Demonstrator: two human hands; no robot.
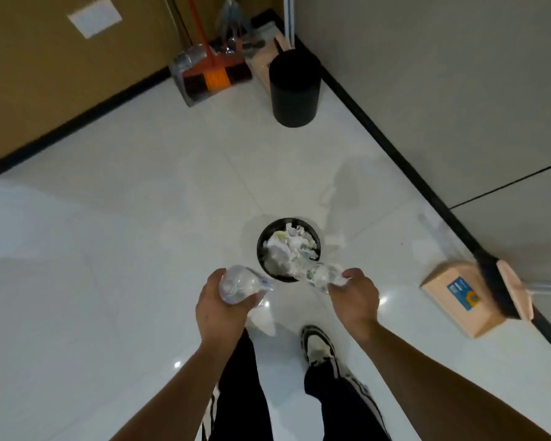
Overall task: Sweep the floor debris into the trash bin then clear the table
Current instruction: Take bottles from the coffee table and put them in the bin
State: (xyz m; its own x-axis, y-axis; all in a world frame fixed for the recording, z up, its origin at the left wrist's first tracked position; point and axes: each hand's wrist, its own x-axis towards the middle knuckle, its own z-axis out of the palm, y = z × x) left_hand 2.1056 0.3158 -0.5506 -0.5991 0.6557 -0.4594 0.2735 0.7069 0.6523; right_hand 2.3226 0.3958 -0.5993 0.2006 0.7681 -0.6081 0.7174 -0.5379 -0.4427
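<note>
A small black trash bin (262,249) stands on the white tiled floor just ahead of me, filled with crumpled white paper (288,249). My left hand (218,308) grips a clear plastic bottle (240,283), held just left of the bin. My right hand (355,296) grips a second, crumpled clear bottle (320,275), whose far end reaches over the bin's near rim.
A pink dustpan (458,300) with a black-bristled brush (493,281) lies by the right wall. A taller black bin (295,90) stands in the far corner beside an orange broom (215,71) and a grey dustpan. My legs and a shoe (318,345) are below.
</note>
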